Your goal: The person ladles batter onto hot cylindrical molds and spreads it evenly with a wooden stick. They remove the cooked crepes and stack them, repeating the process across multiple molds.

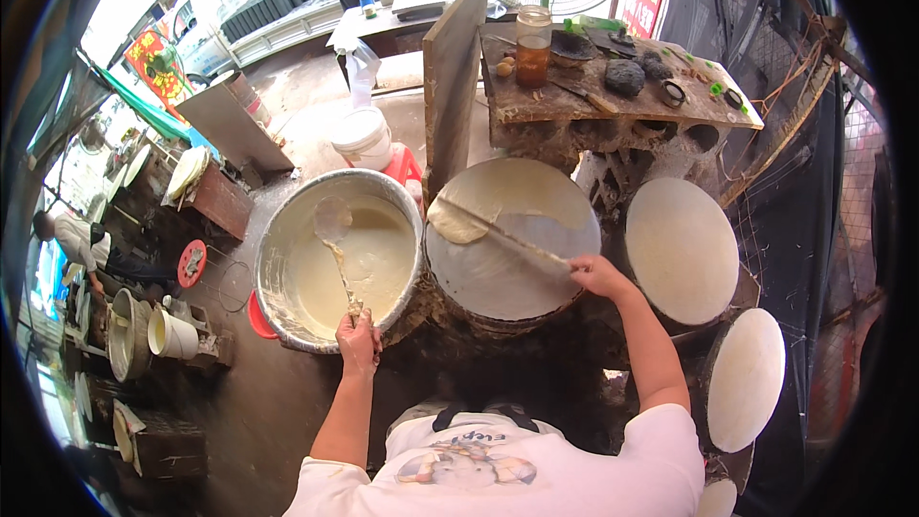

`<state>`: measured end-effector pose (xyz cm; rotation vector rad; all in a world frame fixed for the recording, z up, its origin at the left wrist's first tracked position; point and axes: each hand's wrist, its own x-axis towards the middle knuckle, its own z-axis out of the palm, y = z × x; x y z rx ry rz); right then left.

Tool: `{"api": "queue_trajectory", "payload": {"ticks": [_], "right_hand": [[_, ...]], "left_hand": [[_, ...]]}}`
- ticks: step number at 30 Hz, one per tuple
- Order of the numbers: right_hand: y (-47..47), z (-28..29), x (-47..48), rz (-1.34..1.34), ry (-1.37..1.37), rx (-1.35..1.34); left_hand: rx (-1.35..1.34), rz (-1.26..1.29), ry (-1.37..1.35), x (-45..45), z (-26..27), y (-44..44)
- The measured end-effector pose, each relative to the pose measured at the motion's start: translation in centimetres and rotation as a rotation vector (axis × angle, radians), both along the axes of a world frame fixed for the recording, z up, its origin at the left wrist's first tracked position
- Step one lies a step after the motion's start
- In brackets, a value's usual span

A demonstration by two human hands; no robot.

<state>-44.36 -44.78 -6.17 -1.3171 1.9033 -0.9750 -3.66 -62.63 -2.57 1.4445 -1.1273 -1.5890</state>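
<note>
My left hand [358,342] grips the batter-caked handle of a ladle [332,221], whose bowl hangs over a large metal basin [269,266]. Pale, thick batter [377,244] fills the lower part of this basin. A long thin spreader [513,238] is in my right hand [599,276], reaching across a round griddle [488,291]. Batter [528,183] coats the griddle's far part in a curved band, with a thicker lump [456,221] at the left by the spreader's far end. The near part of the griddle's grey surface is bare.
More round griddles covered with pale sheets [682,251] curve down my right side. Behind the griddle, a dirty ledge [574,104] holds a jar of amber liquid [533,50]. An upright board [452,72] stands beside it. A white bucket [362,140] sits beyond the basin. Another person [79,240] works far left.
</note>
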Motion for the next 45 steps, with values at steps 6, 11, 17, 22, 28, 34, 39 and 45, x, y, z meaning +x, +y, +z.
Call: {"api": "queue_trajectory", "payload": {"ticks": [6,11,17,22,28,34,39,45], "right_hand": [[-7.9,-3.1,-4.6,0.023,0.135,-0.055],[-4.4,0.6,-4.3,0.224,-0.041,0.184],[-6.2,2.1,-6.1,0.118,-0.133,0.286],[-11.6,1.0,-7.4,0.216,-0.1,0.365],[-6.9,4.4,-8.5,0.291,-0.03,0.506],[5.7,4.3,-1.7,-0.142,-0.013,0.179],[4.4,0.9,14.8,-0.42,-0.326,0.258],[-12.8,-4.6,32.4,-0.617,-1.035,-0.076]], "left_hand": [[0.043,0.034,-0.048,-0.3,1.0,0.5],[0.044,0.09,-0.05,1.0,0.4,-0.1],[0.042,0.094,-0.067,1.4,-0.5,0.7],[0.063,0.155,-0.143,1.2,1.2,2.9],[0.072,0.165,-0.141,3.7,0.5,4.1],[0.058,0.064,-0.123,6.0,-1.6,1.5],[0.137,-0.128,-0.127,7.5,-4.1,-1.6],[0.164,-0.31,-0.093,10.7,-7.8,-5.3]]}}
